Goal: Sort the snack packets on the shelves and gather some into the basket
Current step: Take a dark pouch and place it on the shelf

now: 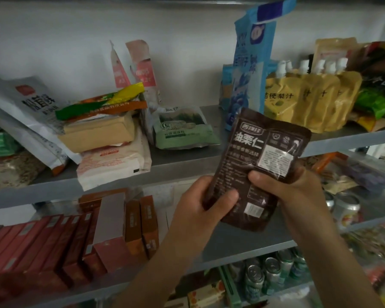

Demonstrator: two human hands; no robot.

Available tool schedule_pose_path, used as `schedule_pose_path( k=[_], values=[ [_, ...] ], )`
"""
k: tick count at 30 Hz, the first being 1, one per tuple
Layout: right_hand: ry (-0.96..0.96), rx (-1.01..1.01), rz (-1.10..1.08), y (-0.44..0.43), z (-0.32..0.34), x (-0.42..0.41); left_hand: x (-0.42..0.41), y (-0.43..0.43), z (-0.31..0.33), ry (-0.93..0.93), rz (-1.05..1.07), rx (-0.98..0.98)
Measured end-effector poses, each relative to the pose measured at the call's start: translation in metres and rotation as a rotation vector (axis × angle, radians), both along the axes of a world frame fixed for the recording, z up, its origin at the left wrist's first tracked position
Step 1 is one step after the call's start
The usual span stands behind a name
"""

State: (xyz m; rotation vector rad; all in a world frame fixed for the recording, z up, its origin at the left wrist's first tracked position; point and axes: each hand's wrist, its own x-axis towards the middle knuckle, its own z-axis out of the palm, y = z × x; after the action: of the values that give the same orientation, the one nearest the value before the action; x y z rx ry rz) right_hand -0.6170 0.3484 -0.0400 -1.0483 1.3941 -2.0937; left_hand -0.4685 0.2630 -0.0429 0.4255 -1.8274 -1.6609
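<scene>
Grey shelves [236, 241] are running along a white wall, carrying packets in loose heaps. The left hand [200, 203] and right hand [293, 190] are gripping one brown packet [260, 161] by its lower edges, holding it upright before the top shelf's [187, 156] front edge. No basket is showing, and the heaps are looking unsorted, so most of the task is probably remaining.

The brown packet [249, 150] reads 油栗仁; the yellow pouches [280, 96] read 桔梗梨汁.
</scene>
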Motion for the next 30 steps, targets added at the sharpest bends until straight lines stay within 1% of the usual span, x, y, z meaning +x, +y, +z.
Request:
schedule_pose_path(
  k=[1,2,3,5,6,8,9,10,11,12,14,15,16,18,20,21,23,25,27,28,29,30],
  values=[
    [0.018,0.008,-0.006,0.002,0.003,0.005,-0.002,-0.002,-0.001,0.037,0.007,0.067],
    [0.01,0.02,0.032,0.005,0.008,0.008,-0.003,-0.004,-0.002,0.073,-0.009,0.164],
    [-0.013,0.034,0.142,0.006,0.009,0.008,-0.003,-0.006,-0.004,0.117,-0.076,0.287],
    [-0.022,0.057,0.353,0.007,0.01,0.005,-0.002,-0.008,-0.004,0.209,-0.279,0.505],
    [-0.003,0.072,0.403,0.006,0.01,0.003,-0.002,-0.008,-0.005,0.243,-0.378,0.581],
    [0.01,0.063,0.485,0.001,0.009,0.0,-0.002,-0.006,-0.006,0.28,-0.544,0.666],
    [-0.02,0.034,0.557,-0.003,0.009,0.0,-0.003,-0.004,-0.006,0.287,-0.601,0.701],
    [-0.074,-0.016,0.622,-0.006,0.008,0.001,-0.002,-0.002,-0.005,0.27,-0.642,0.736],
    [-0.129,-0.078,0.638,-0.009,0.007,0.002,-0.001,0.001,-0.003,0.237,-0.665,0.774],
    [-0.172,-0.135,0.603,-0.011,0.006,0.003,-0.001,0.002,-0.001,0.191,-0.653,0.801],
    [-0.195,-0.2,0.474,-0.014,0.009,0.007,-0.002,0.002,-0.001,0.052,-0.536,0.734],
    [-0.175,-0.213,0.386,-0.014,0.01,0.007,-0.004,-0.001,-0.002,-0.018,-0.416,0.661],
    [-0.149,-0.203,0.278,-0.014,0.011,0.006,-0.006,-0.005,-0.002,-0.051,-0.277,0.597],
    [-0.043,-0.156,0.041,-0.009,0.013,0.003,-0.008,-0.01,0.002,-0.009,-0.107,0.583],
    [0.102,-0.1,-0.153,-0.004,0.018,0.006,-0.005,-0.012,0.005,-0.035,-0.087,0.47],
    [0.157,-0.094,-0.208,-0.003,0.02,0.008,-0.002,-0.012,0.005,-0.056,-0.085,0.356],
    [0.214,-0.098,-0.199,-0.001,0.021,0.01,0.002,-0.009,0.005,-0.059,-0.07,0.178],
    [0.252,-0.068,-0.058,0.003,0.025,0.011,0.006,-0.011,0.005,-0.01,-0.059,0.148],
    [0.236,-0.034,0.119,0.006,0.026,0.007,0.007,-0.013,0.009,0.022,-0.042,0.145],
    [0.21,-0.023,0.142,0.006,0.026,0.005,0.006,-0.015,0.012,0.021,-0.046,0.137],
    [0.18,-0.023,0.112,0.003,0.028,0.003,0.005,-0.017,0.013,0.019,-0.043,0.103],
    [0.14,-0.033,0.069,0.001,0.03,0.002,0.004,-0.019,0.015,0.017,-0.036,0.027]
  ],
)
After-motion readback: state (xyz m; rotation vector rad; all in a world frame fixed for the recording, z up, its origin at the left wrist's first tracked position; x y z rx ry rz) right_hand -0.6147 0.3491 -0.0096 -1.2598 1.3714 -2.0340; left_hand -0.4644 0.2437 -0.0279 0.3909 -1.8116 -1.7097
